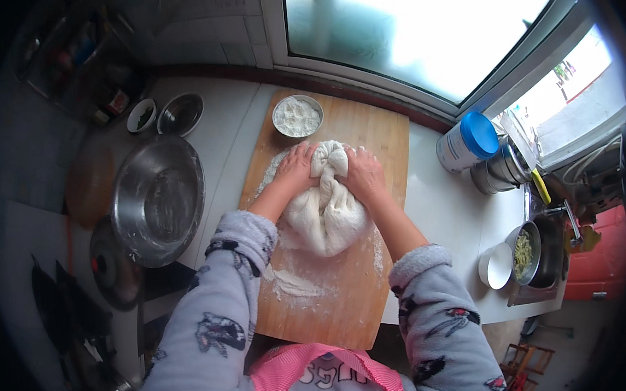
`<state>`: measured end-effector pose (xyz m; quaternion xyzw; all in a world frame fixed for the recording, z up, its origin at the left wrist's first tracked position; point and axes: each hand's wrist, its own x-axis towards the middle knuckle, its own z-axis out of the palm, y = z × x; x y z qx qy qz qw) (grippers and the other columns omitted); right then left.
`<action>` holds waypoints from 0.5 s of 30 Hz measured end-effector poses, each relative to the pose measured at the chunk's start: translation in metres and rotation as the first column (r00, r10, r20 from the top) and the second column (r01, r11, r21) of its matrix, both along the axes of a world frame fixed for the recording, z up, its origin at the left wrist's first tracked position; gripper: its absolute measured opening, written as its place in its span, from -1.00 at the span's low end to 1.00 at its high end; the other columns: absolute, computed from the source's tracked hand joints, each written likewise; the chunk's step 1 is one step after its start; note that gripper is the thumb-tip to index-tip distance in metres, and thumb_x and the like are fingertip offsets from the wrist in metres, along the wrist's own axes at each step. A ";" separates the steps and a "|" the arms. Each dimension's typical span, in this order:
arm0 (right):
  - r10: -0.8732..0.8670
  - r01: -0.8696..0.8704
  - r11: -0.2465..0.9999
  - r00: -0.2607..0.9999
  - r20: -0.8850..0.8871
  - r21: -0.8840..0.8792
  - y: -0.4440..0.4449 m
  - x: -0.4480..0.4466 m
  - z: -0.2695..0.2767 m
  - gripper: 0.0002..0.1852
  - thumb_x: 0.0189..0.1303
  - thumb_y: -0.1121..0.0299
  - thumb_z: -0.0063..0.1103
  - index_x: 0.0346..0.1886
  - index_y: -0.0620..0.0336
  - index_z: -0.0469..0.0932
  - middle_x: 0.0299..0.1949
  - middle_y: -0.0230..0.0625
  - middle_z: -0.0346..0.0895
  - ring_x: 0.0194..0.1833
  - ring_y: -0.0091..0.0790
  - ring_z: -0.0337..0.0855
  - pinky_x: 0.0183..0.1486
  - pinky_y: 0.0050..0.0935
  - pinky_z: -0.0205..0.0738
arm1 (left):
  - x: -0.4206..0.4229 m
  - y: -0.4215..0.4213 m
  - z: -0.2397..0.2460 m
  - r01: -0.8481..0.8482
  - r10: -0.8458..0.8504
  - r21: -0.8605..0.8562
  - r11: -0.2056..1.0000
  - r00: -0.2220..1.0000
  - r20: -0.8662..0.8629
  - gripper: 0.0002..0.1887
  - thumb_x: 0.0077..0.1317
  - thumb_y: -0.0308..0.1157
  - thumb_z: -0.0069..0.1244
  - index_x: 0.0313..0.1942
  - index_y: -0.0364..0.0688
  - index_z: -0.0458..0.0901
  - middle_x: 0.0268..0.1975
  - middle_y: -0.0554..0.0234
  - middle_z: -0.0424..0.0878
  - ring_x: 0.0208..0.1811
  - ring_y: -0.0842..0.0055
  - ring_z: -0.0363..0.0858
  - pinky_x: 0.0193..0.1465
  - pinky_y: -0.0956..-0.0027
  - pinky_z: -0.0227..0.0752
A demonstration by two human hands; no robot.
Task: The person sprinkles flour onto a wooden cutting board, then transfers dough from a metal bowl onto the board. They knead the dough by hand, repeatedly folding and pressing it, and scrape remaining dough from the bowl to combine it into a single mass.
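Observation:
A large lump of white dough (328, 224) lies on a floured wooden board (319, 322), its far end folded and creased along the middle. My left hand (297, 168) grips the dough's far left side, and my right hand (364, 172) grips its far right side. The fingertips are partly hidden behind the dough. Just beyond my left hand stands a bowl of white flour (297, 116) on the board. Loose flour (296, 284) is scattered on the board's near part and along the dough's sides.
Left of the board sit a large metal basin (159, 201), a metal dish (180, 115) and a small white bowl (141, 116). To the right stand a blue-lidded tub (467, 142), metal pots (497, 167), a white bowl (495, 265) and a bowl of shredded food (524, 252) by the sink (550, 257).

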<state>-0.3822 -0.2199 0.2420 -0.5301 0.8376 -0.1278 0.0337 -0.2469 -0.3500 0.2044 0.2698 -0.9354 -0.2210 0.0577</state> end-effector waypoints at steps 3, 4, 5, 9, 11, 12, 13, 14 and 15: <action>-0.008 0.002 0.997 0.997 0.072 0.071 0.000 -0.002 0.003 -0.22 -0.20 -0.01 0.40 0.14 0.13 0.38 -0.01 -0.06 0.47 0.03 -0.04 0.47 0.06 -0.21 0.38 | -0.005 -0.001 0.002 -0.025 0.011 0.197 0.980 0.997 0.071 -0.01 -0.14 -0.20 0.29 0.31 -0.07 0.07 0.33 -0.02 0.10 0.37 0.11 0.08 0.40 0.21 0.03; 0.007 -0.017 0.995 0.996 0.094 0.097 0.005 -0.003 0.007 -0.20 -0.21 -0.02 0.40 0.15 0.14 0.37 0.01 -0.04 0.46 0.05 -0.02 0.46 0.09 -0.22 0.36 | -0.004 -0.002 0.005 -0.030 0.005 0.287 0.958 0.996 0.088 0.00 -0.16 -0.20 0.29 0.31 -0.09 0.08 0.33 -0.04 0.10 0.37 0.10 0.08 0.39 0.21 0.03; 0.070 -0.090 0.991 0.980 0.186 0.099 0.012 -0.005 0.013 -0.19 -0.21 -0.03 0.39 0.15 0.16 0.37 0.04 -0.02 0.44 0.08 0.00 0.43 0.12 -0.22 0.34 | 0.002 -0.005 0.008 0.020 -0.049 0.315 0.949 0.995 0.083 -0.01 -0.18 -0.19 0.27 0.29 -0.15 0.12 0.30 -0.08 0.14 0.36 0.13 0.10 0.37 0.22 0.06; 0.221 -0.242 0.970 0.914 0.342 0.019 0.074 -0.004 0.039 -0.21 -0.19 -0.01 0.39 0.15 0.18 0.37 0.16 0.02 0.34 0.16 0.07 0.34 0.19 -0.19 0.29 | 0.042 0.018 0.068 0.258 -0.193 0.681 0.685 0.966 -0.171 -0.13 -0.09 -0.09 0.26 0.25 -0.12 0.25 0.17 -0.01 0.36 0.26 0.23 0.29 0.33 0.24 0.11; 0.274 -0.267 0.962 0.920 0.279 -0.065 0.111 0.024 0.056 -0.25 -0.17 0.03 0.39 0.12 0.16 0.39 0.23 -0.01 0.27 0.19 0.09 0.30 0.20 -0.16 0.29 | 0.066 0.050 0.078 0.260 -0.116 0.617 0.743 0.958 -0.264 -0.16 -0.06 -0.08 0.25 0.24 -0.09 0.27 0.12 0.01 0.41 0.19 0.22 0.36 0.29 0.22 0.14; 0.294 -0.277 0.955 0.926 0.234 -0.104 0.132 0.043 0.061 -0.29 -0.16 0.06 0.40 0.10 0.15 0.40 0.27 -0.04 0.22 0.21 0.09 0.28 0.21 -0.14 0.28 | 0.080 0.068 0.078 0.258 -0.083 0.585 0.769 0.947 -0.309 -0.18 -0.05 -0.07 0.25 0.24 -0.07 0.28 0.09 0.02 0.43 0.16 0.21 0.39 0.27 0.21 0.16; 0.322 -0.305 0.944 0.934 0.155 -0.126 0.154 0.056 0.059 -0.33 -0.14 0.10 0.40 0.08 0.11 0.41 0.31 -0.07 0.17 0.23 0.10 0.25 0.20 -0.11 0.29 | 0.092 0.085 0.069 0.349 -0.235 0.319 0.881 0.909 -0.345 -0.18 -0.03 -0.09 0.24 0.25 -0.05 0.26 0.08 0.03 0.43 0.13 0.20 0.39 0.25 0.20 0.17; 0.357 -0.342 0.928 0.930 0.088 -0.150 0.172 0.070 0.057 -0.37 -0.12 0.12 0.38 0.07 0.07 0.42 0.33 -0.10 0.15 0.25 0.06 0.23 0.22 -0.11 0.26 | 0.106 0.103 0.058 0.415 -0.383 0.027 0.909 0.861 -0.334 -0.19 -0.01 -0.10 0.23 0.26 -0.04 0.25 0.07 0.04 0.42 0.11 0.19 0.40 0.23 0.19 0.18; 0.371 -0.362 0.922 0.927 0.049 -0.141 0.193 0.080 0.053 -0.38 -0.11 0.13 0.37 0.09 0.03 0.42 0.32 -0.13 0.16 0.26 0.02 0.22 0.24 -0.11 0.24 | 0.119 0.124 0.066 0.424 -0.403 0.008 0.906 0.866 -0.295 -0.20 0.00 -0.13 0.21 0.26 -0.03 0.24 0.09 0.06 0.39 0.11 0.18 0.37 0.22 0.18 0.18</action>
